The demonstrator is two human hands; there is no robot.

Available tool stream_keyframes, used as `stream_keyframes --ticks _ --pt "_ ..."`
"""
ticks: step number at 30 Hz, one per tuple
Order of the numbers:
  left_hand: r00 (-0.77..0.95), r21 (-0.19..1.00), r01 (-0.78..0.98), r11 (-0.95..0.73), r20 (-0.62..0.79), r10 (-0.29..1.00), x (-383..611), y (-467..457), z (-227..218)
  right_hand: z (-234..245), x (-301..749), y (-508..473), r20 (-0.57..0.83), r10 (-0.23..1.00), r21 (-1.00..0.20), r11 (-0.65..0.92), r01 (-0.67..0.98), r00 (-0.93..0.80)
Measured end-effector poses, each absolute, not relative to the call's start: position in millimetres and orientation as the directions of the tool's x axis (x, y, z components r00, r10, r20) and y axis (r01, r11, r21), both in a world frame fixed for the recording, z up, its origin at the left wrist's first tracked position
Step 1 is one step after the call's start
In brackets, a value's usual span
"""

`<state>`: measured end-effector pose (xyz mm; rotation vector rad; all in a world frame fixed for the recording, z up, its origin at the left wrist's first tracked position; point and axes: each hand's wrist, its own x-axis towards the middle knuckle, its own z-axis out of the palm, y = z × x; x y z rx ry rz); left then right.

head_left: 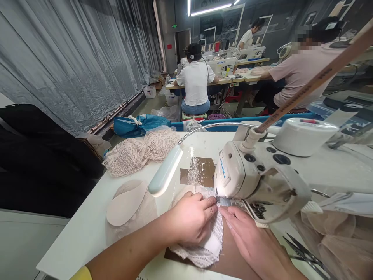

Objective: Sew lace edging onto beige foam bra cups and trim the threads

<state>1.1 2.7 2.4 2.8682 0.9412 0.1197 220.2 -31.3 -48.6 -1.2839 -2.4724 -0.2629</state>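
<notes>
My left hand (190,217) lies curled over a piece of white lace fabric (208,247) on the sewing table, its fingertips pressing the cloth close to the presser foot (223,201). Just to the right, my right hand (250,237) rests flat, fingers stretched toward the needle area and touching the fabric edge. The white sewing machine head (247,175) stands directly behind both hands. A gooseneck lamp (165,171) hangs over the table to the left of the machine.
A pale foam cup (125,206) and a heap of pink lace cups (140,151) lie left on the white table (87,229). Scissors (305,254) lie at the right. Other people sit at sewing machines behind. A grey curtain covers the left wall.
</notes>
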Motion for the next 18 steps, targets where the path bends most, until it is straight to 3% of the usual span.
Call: stream_keyframes --ticks 3,9,18 --pt "0.809 0.123 0.578 -0.807 0.04 0.586 0 6 2 -44 218 -30 0.415 0.717 0.09 0.581 0.809 -0.561" --pt "0.839 0.115 0.537 -0.835 0.023 0.543 -1 12 1 -37 213 -31 0.458 0.704 0.098 0.567 0.818 -0.543" --pt "0.832 0.086 0.525 -0.847 0.161 0.532 0 17 -12 -43 212 -29 0.473 0.698 0.118 0.555 0.824 -0.538"
